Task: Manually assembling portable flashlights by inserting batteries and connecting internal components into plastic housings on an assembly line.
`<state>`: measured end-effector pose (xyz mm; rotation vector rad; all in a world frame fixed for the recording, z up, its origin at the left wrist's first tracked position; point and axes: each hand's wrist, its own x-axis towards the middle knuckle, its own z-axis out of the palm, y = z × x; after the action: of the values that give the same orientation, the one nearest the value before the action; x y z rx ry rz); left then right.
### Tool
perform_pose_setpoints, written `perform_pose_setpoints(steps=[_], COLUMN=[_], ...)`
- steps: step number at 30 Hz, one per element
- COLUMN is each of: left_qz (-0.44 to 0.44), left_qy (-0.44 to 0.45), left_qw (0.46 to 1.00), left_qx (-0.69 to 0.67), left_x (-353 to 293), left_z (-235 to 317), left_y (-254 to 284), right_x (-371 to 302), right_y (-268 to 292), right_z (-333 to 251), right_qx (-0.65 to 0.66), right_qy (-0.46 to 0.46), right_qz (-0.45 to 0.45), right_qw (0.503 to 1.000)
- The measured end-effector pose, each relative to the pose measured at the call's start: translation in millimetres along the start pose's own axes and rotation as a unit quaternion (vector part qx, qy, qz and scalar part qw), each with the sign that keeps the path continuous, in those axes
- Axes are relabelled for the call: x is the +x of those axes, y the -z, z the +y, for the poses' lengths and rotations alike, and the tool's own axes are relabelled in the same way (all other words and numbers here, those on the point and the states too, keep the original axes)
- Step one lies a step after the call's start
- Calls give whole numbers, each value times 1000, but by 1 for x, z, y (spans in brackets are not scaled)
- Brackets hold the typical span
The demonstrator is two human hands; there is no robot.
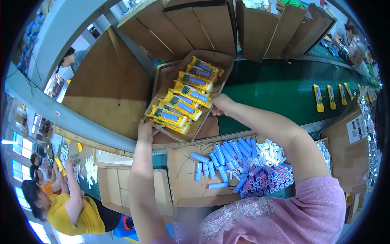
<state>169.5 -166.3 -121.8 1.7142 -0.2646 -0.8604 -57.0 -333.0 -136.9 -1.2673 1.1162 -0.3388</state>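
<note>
A shallow cardboard tray (223,61) lies tilted on the far side of the bench, holding several yellow plastic casings (170,118) in a slanting stack. Each visible casing carries a blue cylindrical cell, with thin dark wires and small green parts showing. My left hand (145,131) grips the tray's near left corner, thumb over the edge. On the tray's right side my right hand (222,105) is closed round the rim; some of its fingertips are hidden. Below my arms stands an open cardboard box (183,179) with loose blue cylindrical cells (227,154) and small white pieces (270,153).
A green conveyor belt (264,85) runs off to the right, carrying a row of yellow casings (318,98). Tall cardboard boxes (349,142) stand at the right. Brown boards (109,89) and a grey frame (93,134) border the left. Co-workers sit at the lower left.
</note>
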Motion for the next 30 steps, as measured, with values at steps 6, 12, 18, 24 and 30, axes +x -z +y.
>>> perform_pose_setpoints(steps=[6, 12, 18, 24, 30], left_qz=[57, 36, -46, -13, -76], left_qy=[-48, -8, 43, -25, -76], left_qw=[997, 999, 998, 998, 991], left_qx=[37, 3, -25, 64, 75], left_x=[24, 15, -26, -3, 29], left_z=[4, -12, -16, -3, -13], left_y=[-8, -2, -16, -18, -30], right_x=[-23, -39, -3, -29, -64], right_y=[-1, 52, 77, 73, 85], right_z=[0, -30, -8, 10, 29], right_qx=[-18, -567, -607, -584, -582], right_qy=[-54, 321, 308, 378, 341], right_qz=[-120, 113, 71, 77, 35], right_qw=[991, 750, 729, 714, 737])
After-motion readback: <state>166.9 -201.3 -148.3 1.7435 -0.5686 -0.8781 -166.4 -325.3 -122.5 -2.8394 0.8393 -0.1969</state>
